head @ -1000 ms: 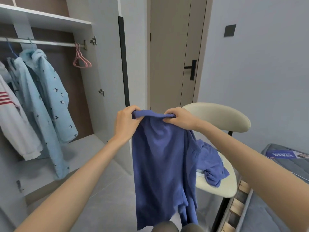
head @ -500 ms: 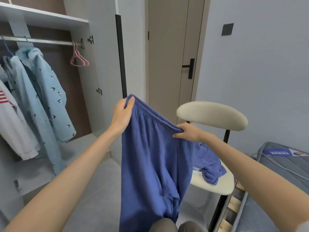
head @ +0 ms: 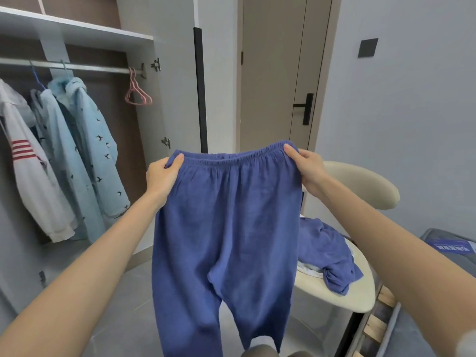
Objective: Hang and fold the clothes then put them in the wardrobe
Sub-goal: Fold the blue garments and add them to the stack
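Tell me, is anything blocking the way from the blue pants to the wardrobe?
Nothing visible is. The left hand and right hand hold the blue pants by the waistband, and the wardrobe stands open to their left, with only bare floor between. Empty pink hangers hang on its rail.

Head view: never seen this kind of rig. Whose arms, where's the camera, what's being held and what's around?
No robot here: a person wears one wide-angle camera on the head, looking forward and down, so the two bare arms are their own. This is the only view. The left hand and right hand each pinch an end of the elastic waistband of blue trousers, held up spread out, legs hanging. Behind to the right, a cream chair carries another crumpled blue garment. To the left, the open wardrobe has light blue shirts and a white top with red stripes on its rail, plus empty pink hangers.
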